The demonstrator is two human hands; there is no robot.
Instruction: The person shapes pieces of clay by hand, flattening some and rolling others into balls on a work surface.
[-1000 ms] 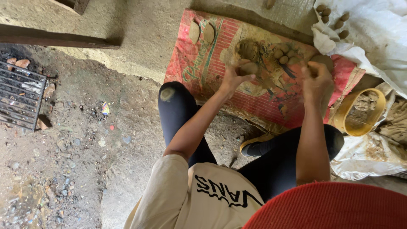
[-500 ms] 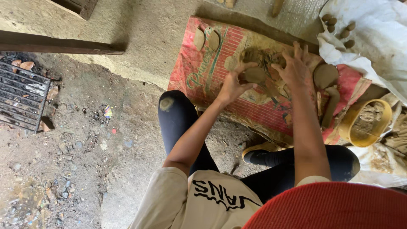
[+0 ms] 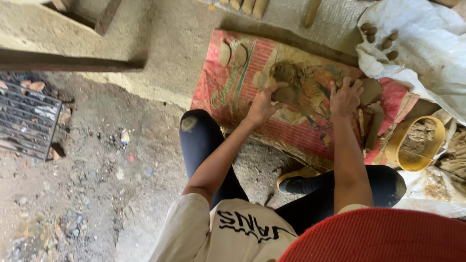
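Right hand (image 3: 345, 97) now lower, spread flat on sack (image 3: 310, 131); left hand (image 3: 264, 103) gripping half-hidden clay lump (image 3: 284, 73).

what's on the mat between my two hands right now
In the head view, between the left hand and the right hand lies only a clay-smeared stretch of the red printed mat; the clay lump sits above the left hand.

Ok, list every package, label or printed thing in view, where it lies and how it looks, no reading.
Printed sack: flat on the ground under both hands, rectangular, red with tan, green and yellow print, smeared with clay.
White sacking: top right, crumpled, plain, clay pieces lying on it.
Printed shirt: bottom centre, beige with black lettering.
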